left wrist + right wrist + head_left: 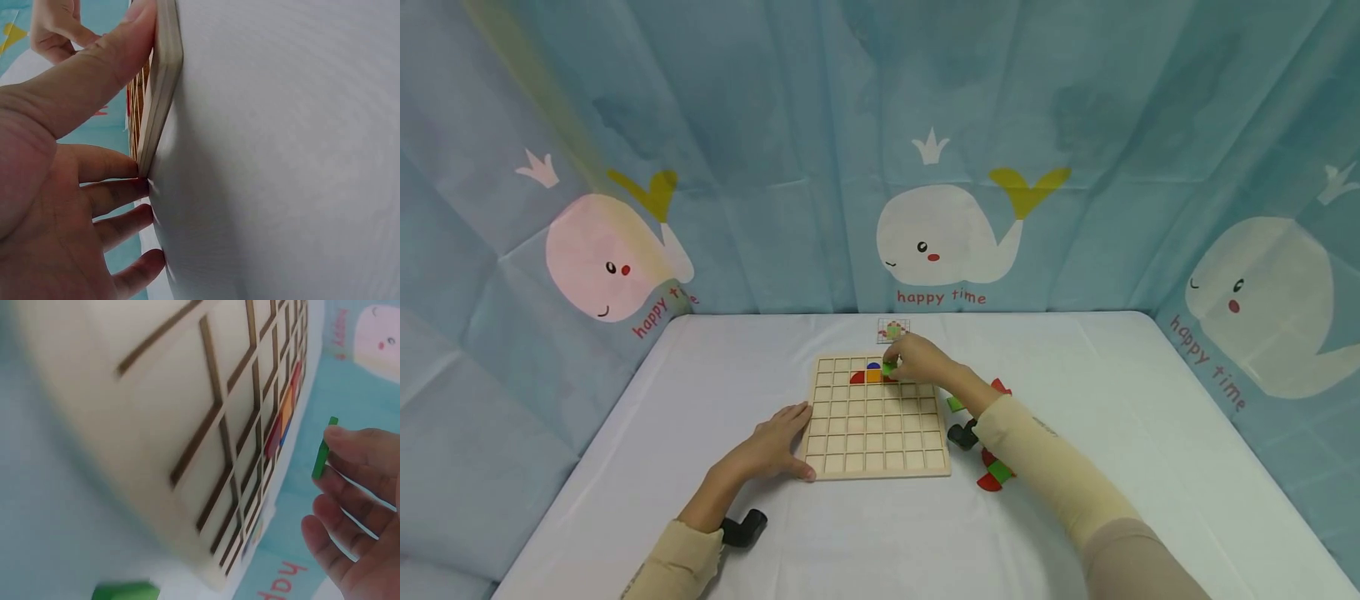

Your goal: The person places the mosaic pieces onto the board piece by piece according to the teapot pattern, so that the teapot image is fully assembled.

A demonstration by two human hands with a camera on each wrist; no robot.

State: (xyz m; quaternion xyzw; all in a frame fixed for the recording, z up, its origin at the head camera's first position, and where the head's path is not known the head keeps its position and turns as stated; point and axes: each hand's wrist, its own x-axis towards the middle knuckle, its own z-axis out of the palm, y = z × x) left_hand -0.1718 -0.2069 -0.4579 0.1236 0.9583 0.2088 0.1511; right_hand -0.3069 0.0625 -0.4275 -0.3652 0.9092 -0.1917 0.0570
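Note:
A square wooden grid board (pixel 876 433) lies on the white table. My left hand (pixel 772 443) rests against its left side, the thumb at the near left corner and the fairly straight fingers along the edge. Over the far rows, my right hand (pixel 922 360) pinches a thin green piece (pixel 320 460) between thumb and fingers, held above the board in the right wrist view. Set in the grid are an orange square (pixel 873 376), a blue piece (pixel 873 365) behind it, and a red piece (pixel 857 378) on its left. Another red piece (pixel 891 380) is partly hidden below the right hand.
A small printed pattern card (pixel 883 326) lies beyond the board. Right of the board are loose pieces: a green one (pixel 955 404), a red one (pixel 998 385), and a red and green group (pixel 1000 472), partly covered by the right forearm. A whale-print curtain (pixel 820 250) surrounds the table.

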